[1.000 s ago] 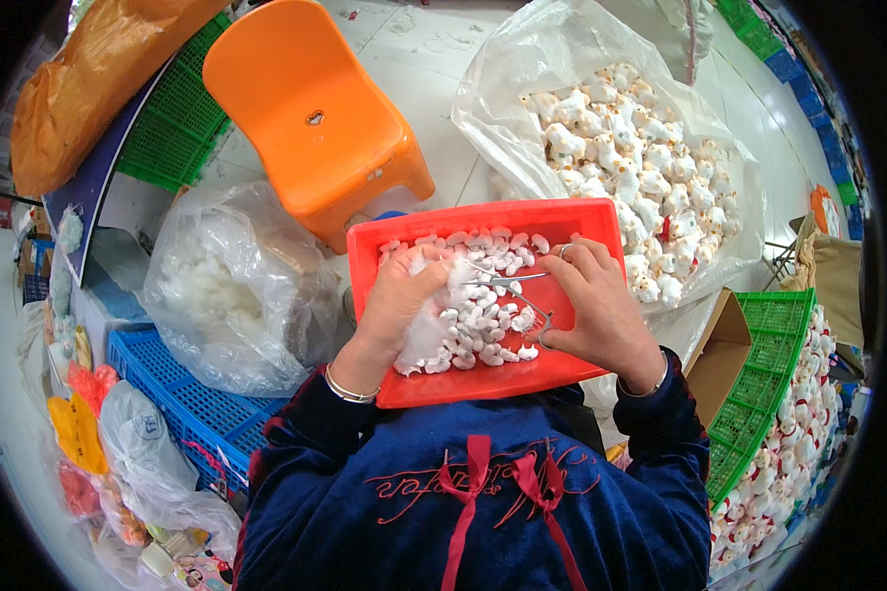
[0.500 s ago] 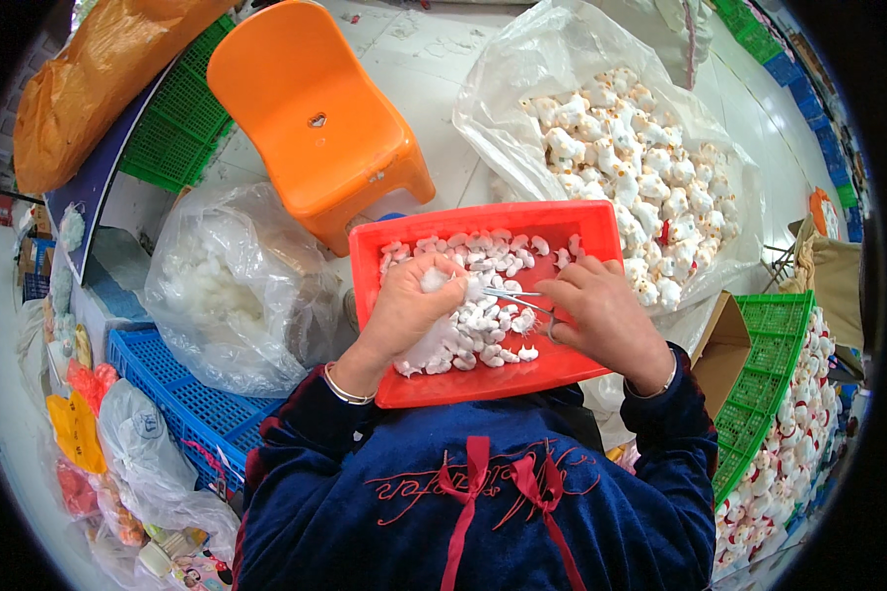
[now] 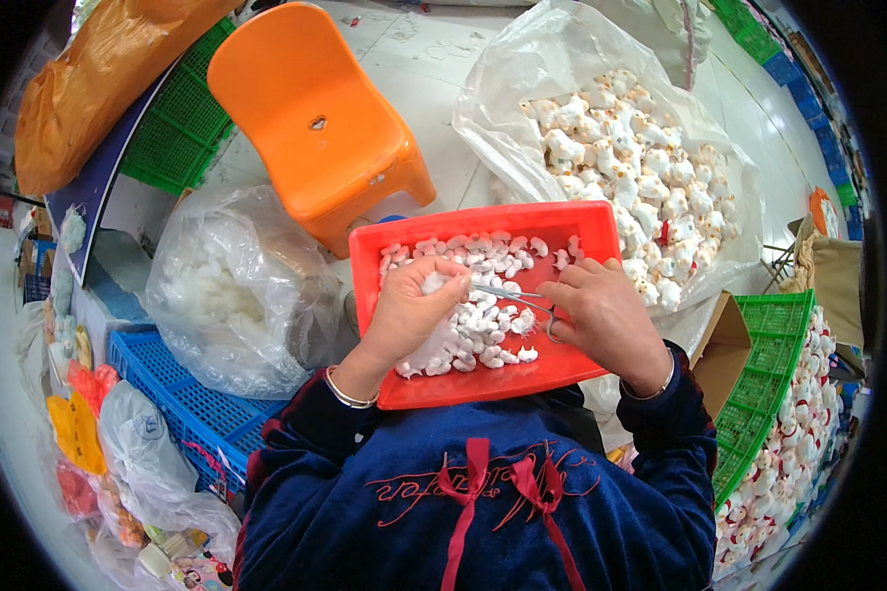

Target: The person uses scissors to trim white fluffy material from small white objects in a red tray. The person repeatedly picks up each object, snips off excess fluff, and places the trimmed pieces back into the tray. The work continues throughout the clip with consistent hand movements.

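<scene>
Looks steeply down from the wearer's head through a wide fisheye lens, over the navy-blue velvet top [image 3: 508,532] onto the rectangular red plastic tray [image 3: 493,388] close below, and takes in the orange plastic chair [image 3: 310,148] farther off.

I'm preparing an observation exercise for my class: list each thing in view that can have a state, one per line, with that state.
Left hand: curled, gripping white fluff
Right hand: curled, holding a ring-handled metal tool
Red tray: uncovered, holding small white pieces
Orange chair: upright
Upper-right clear bag: wide open, holding white plush pieces
Left clear bag: holding white stuffing; mouth unclear
</scene>
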A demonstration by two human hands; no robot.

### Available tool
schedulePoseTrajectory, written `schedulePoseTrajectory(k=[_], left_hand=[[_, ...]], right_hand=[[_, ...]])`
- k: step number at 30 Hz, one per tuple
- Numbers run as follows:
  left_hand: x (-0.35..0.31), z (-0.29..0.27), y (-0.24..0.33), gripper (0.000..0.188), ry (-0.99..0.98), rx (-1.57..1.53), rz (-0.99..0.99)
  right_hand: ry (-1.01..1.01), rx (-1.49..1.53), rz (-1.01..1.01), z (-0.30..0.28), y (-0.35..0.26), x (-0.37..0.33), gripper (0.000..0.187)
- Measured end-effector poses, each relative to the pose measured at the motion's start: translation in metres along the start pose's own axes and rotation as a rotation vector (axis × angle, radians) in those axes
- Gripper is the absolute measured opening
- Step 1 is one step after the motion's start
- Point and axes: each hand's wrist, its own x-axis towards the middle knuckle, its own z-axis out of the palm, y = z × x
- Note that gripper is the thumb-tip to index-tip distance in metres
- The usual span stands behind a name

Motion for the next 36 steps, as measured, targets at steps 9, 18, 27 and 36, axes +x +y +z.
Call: schedulePoseTrajectory(k=[9,18,27,36], left_hand=[[0.003,0.000,0.009,0.009,0.132,-0.291,-0.183],[0.002,0.003,0.007,0.013,0.088,-0.256,-0.180],[0.007,0.011,-0.005,0.011,0.164,0.297,0.402],[0.009,0.019,-0.014,0.016,0.308,0.286,0.456]], right_hand=[[0.209,0.094,0.005,0.001,0.008,-0.005,0.072],[0.076,0.027,0.057,0.012,0.010,-0.006,0.042],[-0.141,0.648,0.110,0.034,-0.013,-0.001,0.032],[0.009,1.226,0.281,0.090,-0.054,0.013,0.030]])
